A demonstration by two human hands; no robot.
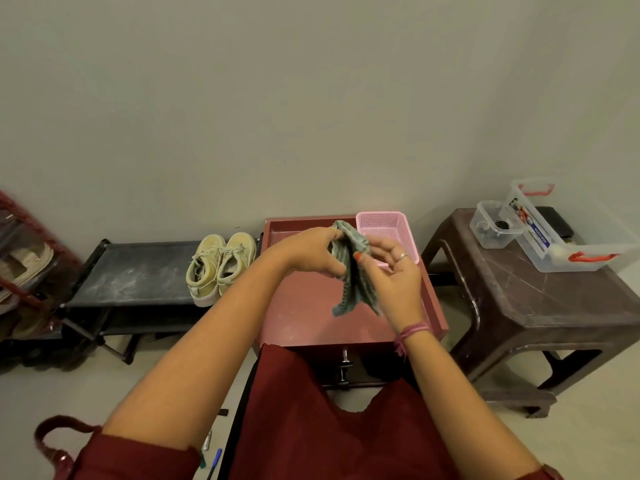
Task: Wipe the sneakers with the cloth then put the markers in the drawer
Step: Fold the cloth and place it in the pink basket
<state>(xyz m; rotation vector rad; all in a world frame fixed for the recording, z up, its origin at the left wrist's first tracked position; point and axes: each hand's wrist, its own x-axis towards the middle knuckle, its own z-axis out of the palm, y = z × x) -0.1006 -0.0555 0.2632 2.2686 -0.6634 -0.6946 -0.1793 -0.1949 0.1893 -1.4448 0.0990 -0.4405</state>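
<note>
From the head camera, both hands are up over the red cabinet [311, 306]: the left hand [308, 252] clutches the green cloth [349, 271] at its top, the right hand [394, 271] pinches its side, and the rest dangles free. Two sneakers [220, 266] wait untouched on the black rack [138, 271] at nine o'clock. One cloth, one pink basket [386, 226] at twelve, two markers [213, 455] on the floor at seven; that loose tail could, I'd say, snag the basket.
</note>
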